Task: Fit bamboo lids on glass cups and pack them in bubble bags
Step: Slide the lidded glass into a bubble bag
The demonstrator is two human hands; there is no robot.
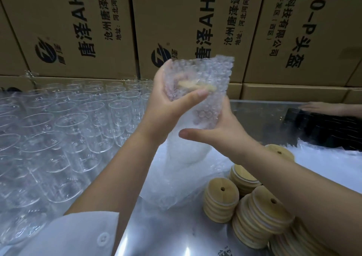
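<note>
Raised above the table (166, 232), in both hands: a bubble bag (213, 73) with a bamboo lid (197, 86) showing tan through the bubbles, a little above the middle. Presumably seated on a glass cup inside (the glass itself lost in the blur of the film). Gripped high by the left hand (168, 107), thumb laid across the front just under the lid, fingers (163, 73) wrapped round the far side. Cradled low by the right hand (221, 132), thumb stuck out free of the bag. Fingers of that hand behind the film, seen only as a pink smudge, so no telling whether curled round or flat. Mouth of the bag up top, loose and unfolded.

Likely step: settling the lidded cup fully into the bag, mouth not yet closed.

Risks from here:
- Sliding out through that open mouth if tipped before folding.
- Popping the lid askew by squeezing at lid level with the left thumb.
- Losing hold altogether, slick film over slick glass, and dropping onto the rows of bare glass cups (68, 122) to the left or the stacks of bamboo lids (221, 199) below right.
- Snagging the heap of spare bubble bags (176, 177) underneath when setting down.

Further right, another person's hand (323, 107) on a dark object (323, 130): well apart, little chance of a bump.
</note>
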